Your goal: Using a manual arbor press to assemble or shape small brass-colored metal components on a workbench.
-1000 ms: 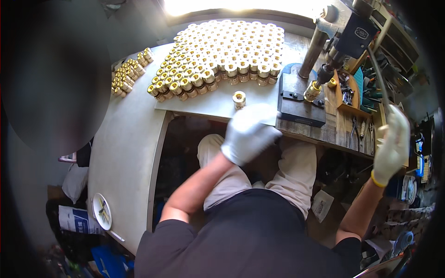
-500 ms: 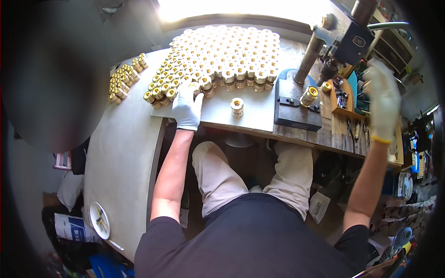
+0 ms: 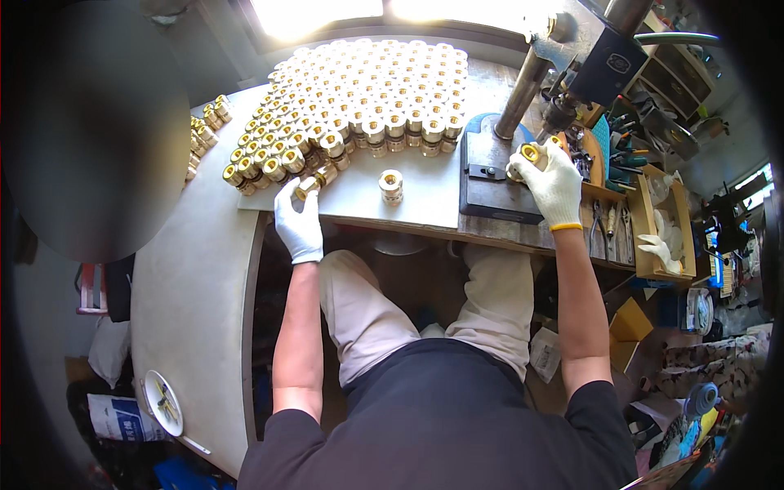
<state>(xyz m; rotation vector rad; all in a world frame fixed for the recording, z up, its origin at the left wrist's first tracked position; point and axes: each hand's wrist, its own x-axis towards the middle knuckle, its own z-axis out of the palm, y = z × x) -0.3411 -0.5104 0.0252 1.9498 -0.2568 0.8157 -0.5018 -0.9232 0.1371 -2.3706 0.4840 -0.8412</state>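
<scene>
My gloved left hand (image 3: pixel 300 224), at the near left edge of the pale board, closes its thumb and fingers on a tilted brass fitting (image 3: pixel 317 181). Right in front of it stand the tight rows of upright brass fittings (image 3: pixel 359 90). One fitting (image 3: pixel 391 188) stands alone on the board between my hands. My gloved right hand (image 3: pixel 557 189) grips another brass fitting (image 3: pixel 530 153) over the dark base of the bench press (image 3: pixel 494 194). The press's spindle (image 3: pixel 560 113) is just behind and above that hand. My fingertips partly cover this fitting.
A second group of fittings (image 3: pixel 214 114) lies at the left. Right of the press are a wooden tray (image 3: pixel 594 194) with small parts, pliers (image 3: pixel 597 219), and a wooden box (image 3: pixel 684 216) with a glove on its edge. A white dish (image 3: pixel 155 390) sits on the left table.
My right hand has come down and left from beside the press onto the fitting at its base. My left hand has drawn back from the rows with a fitting, now tilted. The view has shifted.
</scene>
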